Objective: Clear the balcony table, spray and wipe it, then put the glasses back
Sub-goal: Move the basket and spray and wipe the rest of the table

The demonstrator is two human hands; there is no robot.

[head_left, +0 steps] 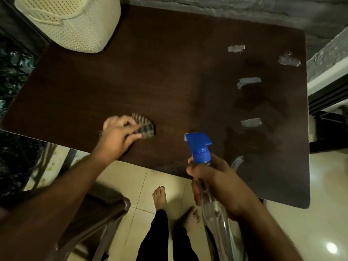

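Dark wooden table (169,72), seen from above, filling most of the view. Left hand (117,137) near the front edge of the table, fingers pressed down on a small checked cloth (146,127) that lies flat on the wood; hand and cloth blurred, so finer detail of the grip not readable. Right hand (216,183) in front of the table's near edge, fingers curled round the neck of a clear spray bottle (212,208) and grasping it. Blue spray head (198,146) on top of the bottle, nozzle turned to the left. Bottle tilted, its body running down towards the lower edge of the view.

On the right half of the table, dark wet-looking patches (258,113) and several pale shining marks; impossible to tell whether reflections or something else. Cream perforated basket (75,21) at the far left corner of the table, well apart from both hands.

Below the table edge, pale floor tiles (135,183), two bare feet (160,196) and dark trouser legs. Brown chair (98,215) at the lower left, under the left forearm.
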